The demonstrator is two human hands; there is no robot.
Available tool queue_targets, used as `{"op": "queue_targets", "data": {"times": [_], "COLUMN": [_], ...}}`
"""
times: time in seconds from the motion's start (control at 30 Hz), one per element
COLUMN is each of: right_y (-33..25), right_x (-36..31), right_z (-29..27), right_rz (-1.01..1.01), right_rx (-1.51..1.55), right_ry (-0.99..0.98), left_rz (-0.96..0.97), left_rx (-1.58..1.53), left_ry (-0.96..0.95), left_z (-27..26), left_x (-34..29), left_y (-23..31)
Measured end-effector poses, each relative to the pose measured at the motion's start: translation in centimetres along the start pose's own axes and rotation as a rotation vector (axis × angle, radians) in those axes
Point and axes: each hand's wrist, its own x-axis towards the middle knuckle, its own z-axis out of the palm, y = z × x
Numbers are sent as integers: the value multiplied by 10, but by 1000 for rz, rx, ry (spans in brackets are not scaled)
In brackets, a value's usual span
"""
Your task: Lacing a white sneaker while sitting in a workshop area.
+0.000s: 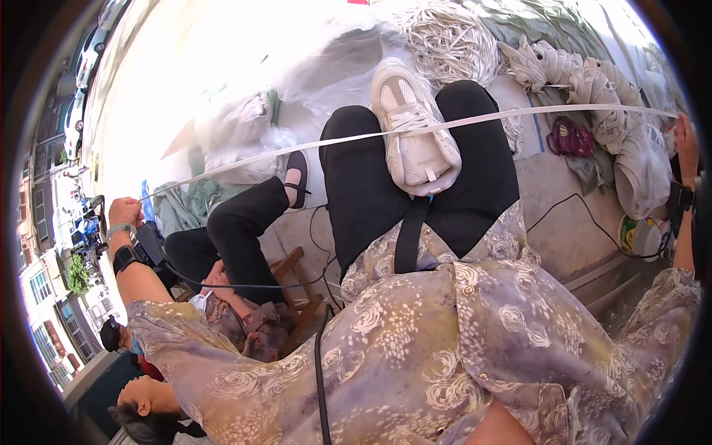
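Observation:
A white and beige sneaker rests on my lap between my black-trousered thighs, heel toward me. A long flat white shoelace is stretched nearly straight from side to side and crosses the sneaker at its lacing. I cannot tell how much of it is threaded there. At the far left, my left hand is closed on one end, with the arm held wide. Out at the right edge, my right hand pinches the other end. Both hands are well apart from the sneaker.
A heap of white laces lies beyond my knees, with bundled laces to the right. Near them sit a maroon pouch and a white tub. Another person's legs are close on my left. A black cable crosses my shirt.

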Motion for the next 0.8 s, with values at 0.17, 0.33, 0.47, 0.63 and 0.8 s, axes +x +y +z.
{"op": "queue_targets", "data": {"times": [0.17,0.33,0.47,0.63,0.8], "right_y": [-193,-388,-450,-487,-503], "right_x": [-50,-111,-114,-91,-79], "right_z": [45,16,20,40,43], "right_rz": [436,398,451,406,389], "right_rx": [1126,1424,1584,1663,1859], "right_ry": [-578,-1195,-1320,-1097,-869], "left_rz": [173,665,841,1033,882], "left_rx": [-423,-321,-26,92,-292], "left_ry": [-468,-534,-332,31,468], "left_z": [64,219,222,198,169], "left_x": [-42,-137,-207,-232,-183], "left_y": [79,179,258,296,297]}}
